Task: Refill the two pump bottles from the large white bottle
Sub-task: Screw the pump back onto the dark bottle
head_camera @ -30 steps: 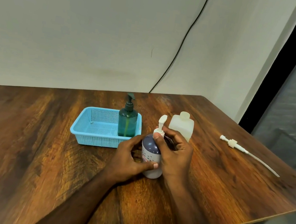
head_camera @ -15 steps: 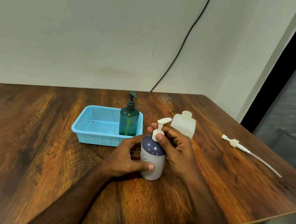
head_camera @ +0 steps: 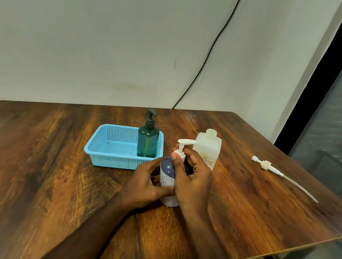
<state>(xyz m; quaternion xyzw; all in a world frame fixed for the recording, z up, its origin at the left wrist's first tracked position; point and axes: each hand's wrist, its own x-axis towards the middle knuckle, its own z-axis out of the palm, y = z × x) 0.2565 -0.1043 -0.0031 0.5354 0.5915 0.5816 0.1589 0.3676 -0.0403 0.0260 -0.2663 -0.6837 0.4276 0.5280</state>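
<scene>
On table [head_camera: 49, 166]: left hand [head_camera: 146, 183] grips purple bottle [head_camera: 167, 171]; right hand [head_camera: 193, 181] pinches pump collar [head_camera: 181, 153]; contents unclear.

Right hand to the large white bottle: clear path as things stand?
Probably yes. The large white plastic bottle stands just behind the right hand, nothing between them. But that hand grips the pump collar of the purple-and-white pump bottle, which the left hand steadies, so it must let go first.
</scene>
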